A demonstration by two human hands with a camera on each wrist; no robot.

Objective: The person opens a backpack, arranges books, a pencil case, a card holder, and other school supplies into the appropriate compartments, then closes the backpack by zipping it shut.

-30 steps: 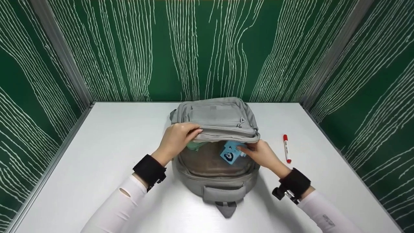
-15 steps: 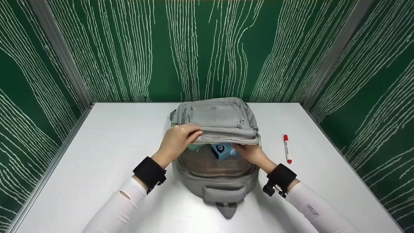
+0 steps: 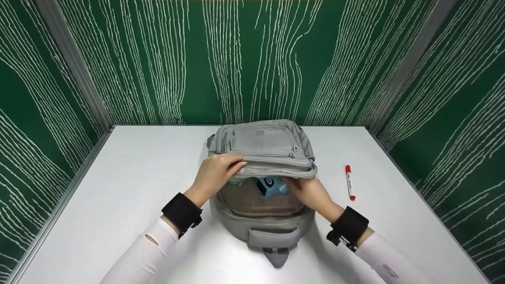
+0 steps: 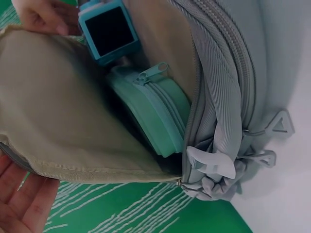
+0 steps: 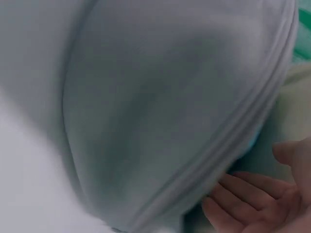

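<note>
A grey backpack [image 3: 264,230] lies on the table with its main compartment unzipped. My left hand [image 3: 215,171] pinches the edge of the front flap [image 3: 272,161] between thumb and fingers, lifting it. Inside sits a small light-blue camera [image 4: 109,31] with a dark screen, beside a mint-green zipped pouch [image 4: 150,109]. In the head view the blue camera [image 3: 269,186] shows a round black-and-white picture. My right hand [image 3: 313,193] reaches in at the right of the opening, close beside the camera. Its fingers [image 5: 243,196] are loosely extended at the bag's edge, the tips partly hidden.
A red-capped marker [image 3: 350,182] lies on the white table [image 3: 158,150] to the right of the backpack. Green walls [image 3: 197,59] with white lines enclose the table at the back and sides.
My right hand has moved the blue camera left and turned it inside the backpack, then drawn back slightly from it. The flap has dipped a little; my left hand keeps its hold.
</note>
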